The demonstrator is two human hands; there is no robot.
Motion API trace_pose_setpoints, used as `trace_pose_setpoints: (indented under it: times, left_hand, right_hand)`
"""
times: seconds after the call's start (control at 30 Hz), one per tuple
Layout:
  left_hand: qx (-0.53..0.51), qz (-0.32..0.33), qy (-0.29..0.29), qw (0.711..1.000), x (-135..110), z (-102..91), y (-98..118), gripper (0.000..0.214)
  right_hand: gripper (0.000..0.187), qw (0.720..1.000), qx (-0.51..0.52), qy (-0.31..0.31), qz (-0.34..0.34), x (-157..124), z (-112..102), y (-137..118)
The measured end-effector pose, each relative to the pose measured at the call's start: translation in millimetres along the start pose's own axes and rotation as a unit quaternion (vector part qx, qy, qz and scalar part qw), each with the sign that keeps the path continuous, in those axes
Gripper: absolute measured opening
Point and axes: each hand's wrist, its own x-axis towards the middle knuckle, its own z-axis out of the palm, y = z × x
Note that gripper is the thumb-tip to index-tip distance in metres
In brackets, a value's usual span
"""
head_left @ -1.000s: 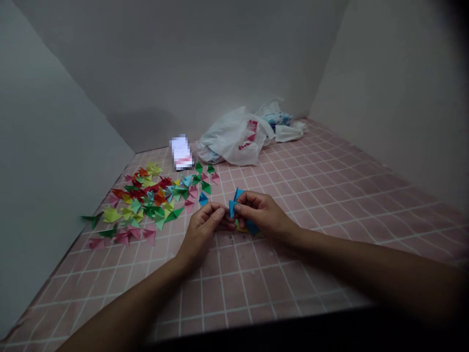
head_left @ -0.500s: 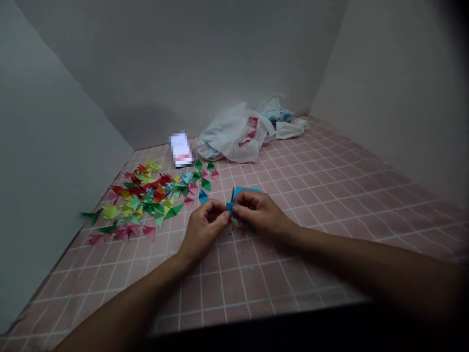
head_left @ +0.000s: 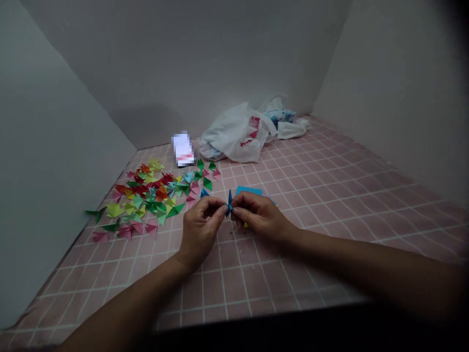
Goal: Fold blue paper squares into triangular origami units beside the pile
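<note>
Both my hands meet over the pink tiled cloth [head_left: 315, 195]. My left hand [head_left: 201, 226] and my right hand [head_left: 256, 215] each pinch a small folded blue paper piece [head_left: 229, 203] between thumb and fingertips, so it stands up narrow between them. Just behind my right hand lies a flat sheet of blue paper [head_left: 249, 190]. A bit of yellow paper [head_left: 245, 225] shows under my right hand. To the left of my hands is a spread pile of several folded paper triangles [head_left: 150, 198] in red, green, yellow, pink and blue.
A white plastic bag [head_left: 236, 134] with red print and crumpled wrapping lie at the back. A small white packet [head_left: 183, 149] stands near the pile. Grey walls close off the left, back and right sides. A dark edge runs along the bottom.
The blue piece has been pressed narrower between my fingertips. The flat blue sheet behind my right hand has come into view.
</note>
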Motion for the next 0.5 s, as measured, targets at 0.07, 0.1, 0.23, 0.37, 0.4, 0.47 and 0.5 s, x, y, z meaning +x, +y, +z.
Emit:
trace_pose_setpoints:
  times: [0.07,0.1,0.23,0.37,0.4,0.47,0.5]
  left_hand:
    - [0.018,0.015,-0.011,1.000,-0.4,-1.1,0.4,0.005]
    - [0.025,0.022,-0.018,0.999,-0.6,-1.5,0.3,0.005]
    - [0.028,0.032,-0.046,0.998,-0.7,-1.9,-1.4,0.009]
    - [0.006,0.011,-0.054,0.998,-0.6,-0.7,-2.6,0.008]
    - [0.000,0.003,-0.055,0.998,-0.5,-0.6,-2.3,0.008]
    - [-0.014,-0.012,-0.058,0.998,-0.2,-1.1,-0.9,0.009]
    - [-0.019,-0.018,-0.059,0.998,0.1,-1.6,0.0,0.010]
  right_hand:
    - [0.009,1.000,-0.026,0.012,-0.003,-0.6,-0.2,0.3]
    - [0.009,0.999,-0.043,0.019,-0.009,-0.9,-0.7,0.2]
    - [0.012,0.987,-0.140,0.052,-0.064,-1.6,-3.6,-0.7]
    - [0.013,0.973,-0.203,0.063,-0.091,-0.4,-5.5,-0.7]
    - [0.013,0.972,-0.208,0.070,-0.087,0.0,-5.7,-0.6]
    - [0.015,0.974,-0.200,0.085,-0.071,0.9,-5.9,-0.6]
    - [0.016,0.976,-0.187,0.087,-0.063,1.3,-6.0,-0.8]
